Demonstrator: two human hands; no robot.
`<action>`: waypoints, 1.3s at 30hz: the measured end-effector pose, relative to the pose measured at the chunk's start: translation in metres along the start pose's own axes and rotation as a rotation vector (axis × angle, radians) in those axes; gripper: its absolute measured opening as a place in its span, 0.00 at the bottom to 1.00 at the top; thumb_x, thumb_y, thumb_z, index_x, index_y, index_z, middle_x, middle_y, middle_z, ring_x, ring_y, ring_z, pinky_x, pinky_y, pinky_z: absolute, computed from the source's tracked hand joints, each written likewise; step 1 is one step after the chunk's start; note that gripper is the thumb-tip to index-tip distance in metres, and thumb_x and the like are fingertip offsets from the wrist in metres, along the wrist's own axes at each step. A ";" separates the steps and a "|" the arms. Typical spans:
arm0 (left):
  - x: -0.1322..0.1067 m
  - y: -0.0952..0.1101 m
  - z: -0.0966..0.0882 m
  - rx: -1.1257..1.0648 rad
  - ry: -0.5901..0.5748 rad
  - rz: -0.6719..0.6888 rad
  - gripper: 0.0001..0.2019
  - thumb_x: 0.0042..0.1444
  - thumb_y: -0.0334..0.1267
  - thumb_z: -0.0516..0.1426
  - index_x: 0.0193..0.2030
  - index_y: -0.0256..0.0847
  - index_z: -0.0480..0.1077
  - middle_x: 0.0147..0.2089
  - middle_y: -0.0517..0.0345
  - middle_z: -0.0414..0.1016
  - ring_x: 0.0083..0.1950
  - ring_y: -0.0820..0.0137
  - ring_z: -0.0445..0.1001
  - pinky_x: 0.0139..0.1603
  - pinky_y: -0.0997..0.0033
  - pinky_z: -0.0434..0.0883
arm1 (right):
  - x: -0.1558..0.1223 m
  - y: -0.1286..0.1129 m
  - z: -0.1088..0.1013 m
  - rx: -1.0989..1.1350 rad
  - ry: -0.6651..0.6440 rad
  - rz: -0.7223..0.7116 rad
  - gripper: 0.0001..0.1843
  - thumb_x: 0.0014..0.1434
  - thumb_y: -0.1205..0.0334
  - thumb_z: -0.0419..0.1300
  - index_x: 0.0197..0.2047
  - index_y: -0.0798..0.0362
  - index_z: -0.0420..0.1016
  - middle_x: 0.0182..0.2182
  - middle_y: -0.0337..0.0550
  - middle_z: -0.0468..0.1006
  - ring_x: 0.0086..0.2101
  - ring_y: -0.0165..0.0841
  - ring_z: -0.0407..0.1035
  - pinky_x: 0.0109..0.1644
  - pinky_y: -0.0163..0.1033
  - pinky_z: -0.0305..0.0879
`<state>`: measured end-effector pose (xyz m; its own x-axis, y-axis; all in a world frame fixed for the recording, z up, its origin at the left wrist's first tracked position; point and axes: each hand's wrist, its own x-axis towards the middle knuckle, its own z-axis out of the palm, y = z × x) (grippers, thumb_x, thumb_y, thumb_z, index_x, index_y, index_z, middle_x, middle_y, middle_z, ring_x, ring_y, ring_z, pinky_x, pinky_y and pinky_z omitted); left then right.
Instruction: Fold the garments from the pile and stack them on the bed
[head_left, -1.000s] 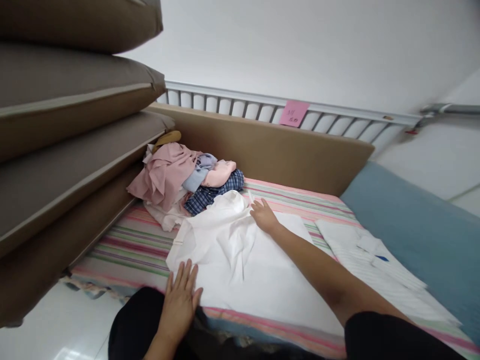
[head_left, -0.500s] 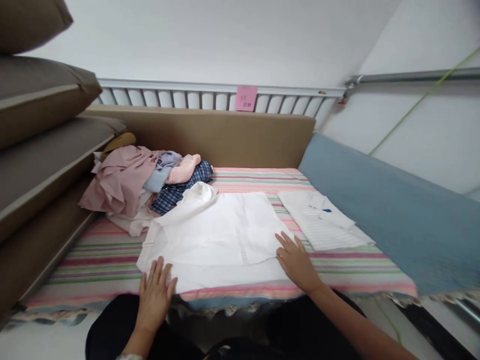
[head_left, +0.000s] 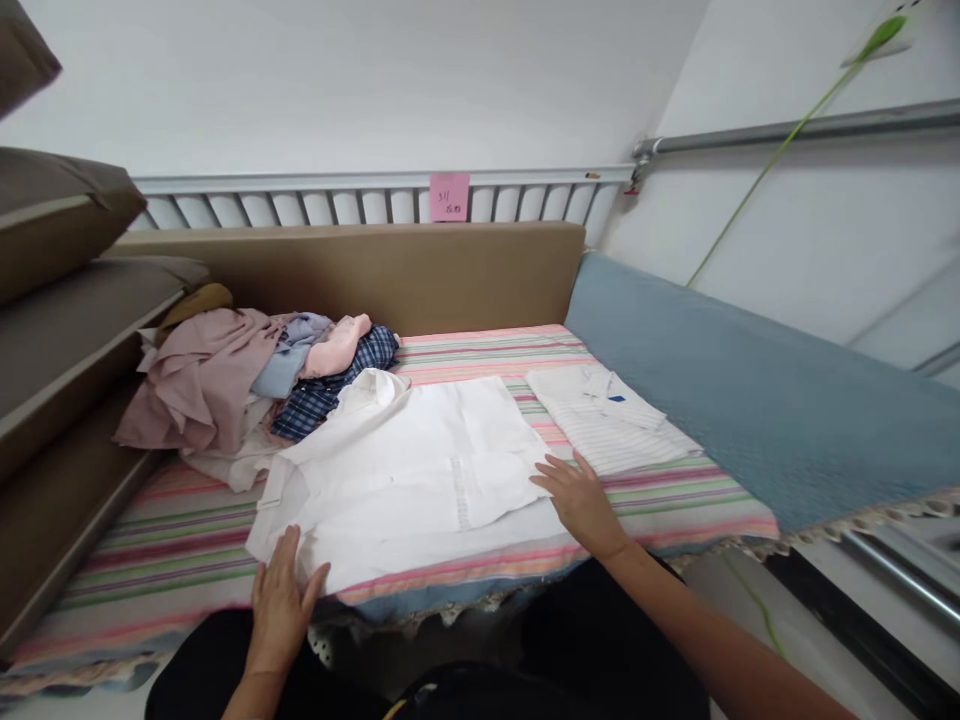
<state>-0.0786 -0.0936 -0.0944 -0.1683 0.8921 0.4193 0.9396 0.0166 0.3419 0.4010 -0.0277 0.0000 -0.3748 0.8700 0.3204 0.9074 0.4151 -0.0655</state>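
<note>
A white shirt [head_left: 390, 470] lies spread out with one side folded over, its collar toward the left. At its near left corner, my left hand [head_left: 281, 600] rests with fingers stretched out on the cloth edge. My right hand [head_left: 581, 505] touches the shirt's right end, fingers extended and partly spread. Neither hand grips anything. To the right of it, a folded white striped shirt [head_left: 637, 440] with a small blue tag lies flat. Left of the white shirt, a heap of clothes [head_left: 202, 380] includes pink, light blue and dark plaid pieces.
A striped sheet [head_left: 165, 530] covers the surface under the clothes. Brown cushions [head_left: 60, 330] are stacked at the left, and a long brown cushion [head_left: 480, 275] stands along the back. A blue cover [head_left: 750, 390] lies at the right. A pink note [head_left: 449, 197] hangs on the white radiator [head_left: 322, 205].
The camera view has turned a little to the right, so the scene sits further left. Both hands stay at the same ends of the white shirt, which looks hardly changed.
</note>
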 end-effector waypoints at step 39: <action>0.273 0.069 -0.015 -0.030 -0.239 -0.119 0.17 0.57 0.35 0.50 0.51 0.31 0.68 0.53 0.42 0.73 0.53 0.61 0.72 0.54 0.66 0.65 | 0.021 0.008 0.098 -0.099 0.194 0.096 0.23 0.62 0.53 0.48 0.59 0.45 0.66 0.59 0.42 0.65 0.58 0.40 0.60 0.59 0.50 0.55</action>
<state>-0.0647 0.1441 0.0564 -0.1981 0.9662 0.1652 0.9076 0.1171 0.4032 0.3821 0.0202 -0.0867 -0.2511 0.8326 0.4936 0.9548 0.2968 -0.0149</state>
